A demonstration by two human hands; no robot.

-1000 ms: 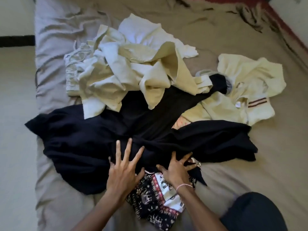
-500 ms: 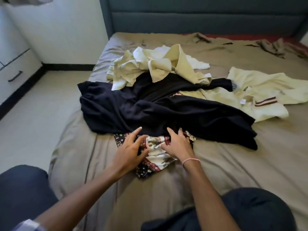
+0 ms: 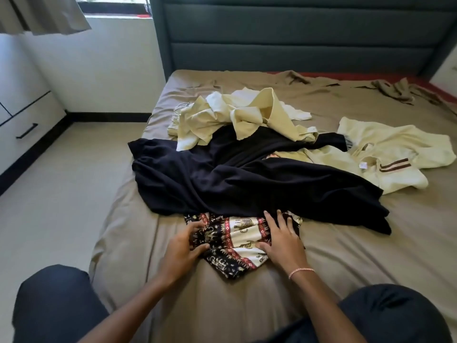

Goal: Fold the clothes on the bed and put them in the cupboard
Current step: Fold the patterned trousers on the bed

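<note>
A patterned cloth [image 3: 237, 241] with elephants in black, red and cream lies near the front of the bed [image 3: 371, 256], half under a large dark navy garment [image 3: 247, 179]. My left hand [image 3: 183, 248] grips the patterned cloth's left edge, fingers and thumb curled round a fold. My right hand [image 3: 282, 238] rests flat on its right side, fingers spread, fingertips at the navy garment's hem. Behind the navy garment lies a crumpled cream pile [image 3: 237, 115]. A cream top with brown stripes [image 3: 390, 154] is spread at the right.
A white cupboard with a black-handled drawer [image 3: 27, 129] stands along the left wall, across a strip of bare floor [image 3: 57, 194]. A dark padded headboard [image 3: 296, 35] closes the far end. My knees [image 3: 57, 303] in dark trousers press against the bed's front edge.
The view has pulled back and up from the bed. Both hands have slid off the navy garment onto the patterned cloth, and my left hand has closed on its edge.
</note>
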